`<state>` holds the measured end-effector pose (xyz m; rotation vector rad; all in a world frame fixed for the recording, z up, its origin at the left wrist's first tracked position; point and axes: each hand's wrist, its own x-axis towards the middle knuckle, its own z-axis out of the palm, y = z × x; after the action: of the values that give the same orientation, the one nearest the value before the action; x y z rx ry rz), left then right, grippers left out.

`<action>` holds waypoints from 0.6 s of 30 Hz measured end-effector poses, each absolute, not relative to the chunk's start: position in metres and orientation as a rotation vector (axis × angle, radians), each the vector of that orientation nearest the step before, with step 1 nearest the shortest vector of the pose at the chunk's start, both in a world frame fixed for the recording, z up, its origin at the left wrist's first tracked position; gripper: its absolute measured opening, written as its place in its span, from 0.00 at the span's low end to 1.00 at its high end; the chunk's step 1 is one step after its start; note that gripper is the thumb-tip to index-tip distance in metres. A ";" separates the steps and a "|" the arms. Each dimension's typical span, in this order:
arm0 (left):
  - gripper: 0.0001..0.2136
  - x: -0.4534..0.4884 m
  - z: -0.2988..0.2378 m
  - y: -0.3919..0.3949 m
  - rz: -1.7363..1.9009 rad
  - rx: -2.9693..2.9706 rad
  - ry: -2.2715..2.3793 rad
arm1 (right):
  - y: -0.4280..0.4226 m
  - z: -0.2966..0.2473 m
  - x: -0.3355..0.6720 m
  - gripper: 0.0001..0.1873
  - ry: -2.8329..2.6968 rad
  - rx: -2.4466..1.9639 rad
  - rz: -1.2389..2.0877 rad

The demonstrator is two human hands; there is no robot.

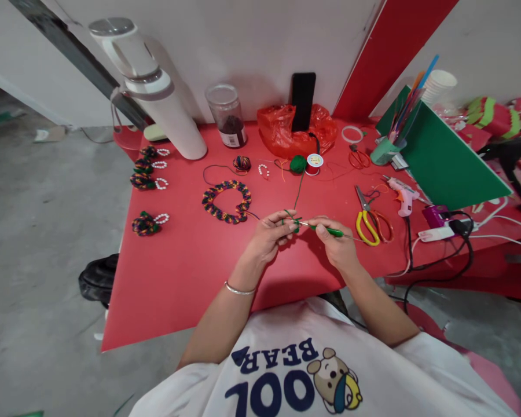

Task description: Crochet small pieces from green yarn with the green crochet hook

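Observation:
My left hand [275, 231] pinches a small piece of green crochet work [296, 226], with green yarn looped over its fingers. My right hand [336, 240] is closed round a crochet hook [330, 231] with a green handle, its metal tip at the stitches. From the work the strand runs up to a green yarn ball [297, 164] beside a thread spool [315, 163]. To the left of my hands lies a multicoloured crocheted ring [226, 201]. A multicoloured yarn ball [242, 164] sits behind it, near a short curve of white beads [263, 171].
Several crocheted pieces with bead loops [145, 223] line the left edge. A tall white tumbler [173, 119], clear jar [228, 119], red plastic bag [273, 133] and phone [303, 101] stand behind. Yellow-handled pliers [366, 226], red scissors [359, 157], a glue gun [403, 194] and cables lie right.

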<state>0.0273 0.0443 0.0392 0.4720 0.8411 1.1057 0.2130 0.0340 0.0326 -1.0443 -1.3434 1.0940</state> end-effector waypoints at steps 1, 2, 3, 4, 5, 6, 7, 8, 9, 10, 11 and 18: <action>0.23 0.028 0.039 0.044 1.110 0.473 0.844 | 0.034 0.031 0.210 0.08 -1.292 -1.049 1.105; 0.23 0.028 0.039 0.044 1.112 0.476 0.847 | 0.034 0.030 0.207 0.09 -1.219 -1.041 1.135; 0.23 0.029 0.039 0.044 1.115 0.482 0.850 | 0.034 0.029 0.204 0.10 -1.130 -1.020 1.187; 0.23 0.029 0.039 0.045 1.121 0.491 0.852 | 0.035 0.028 0.201 0.11 -1.033 -0.988 1.257; 0.23 0.030 0.039 0.044 1.127 0.503 0.853 | 0.036 0.027 0.198 0.13 -0.937 -0.954 1.331; 0.23 0.030 0.038 0.044 1.133 0.515 0.853 | 0.037 0.026 0.194 0.14 -0.852 -0.927 1.396; 0.22 0.031 0.038 0.044 1.138 0.526 0.855 | 0.038 0.026 0.191 0.15 -0.782 -0.913 1.438; 0.22 0.031 0.037 0.044 1.140 0.534 0.861 | 0.038 0.025 0.188 0.15 -0.725 -0.915 1.457; 0.22 0.031 0.036 0.044 1.141 0.539 0.870 | 0.039 0.025 0.186 0.16 -0.678 -0.929 1.456; 0.22 0.032 0.036 0.044 1.142 0.540 0.882 | 0.038 0.024 0.183 0.16 -0.644 -0.951 1.440; 0.22 0.032 0.036 0.044 1.147 0.538 0.895 | 0.038 0.025 0.182 0.16 -0.629 -0.974 1.410; 0.25 0.031 0.040 0.044 1.238 0.532 0.896 | 0.039 0.030 0.194 0.14 -0.984 -0.968 1.430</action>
<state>0.0314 0.0442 0.0399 0.5318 0.8961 1.2377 0.1938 0.0393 0.0296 -0.9682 -0.9842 1.4301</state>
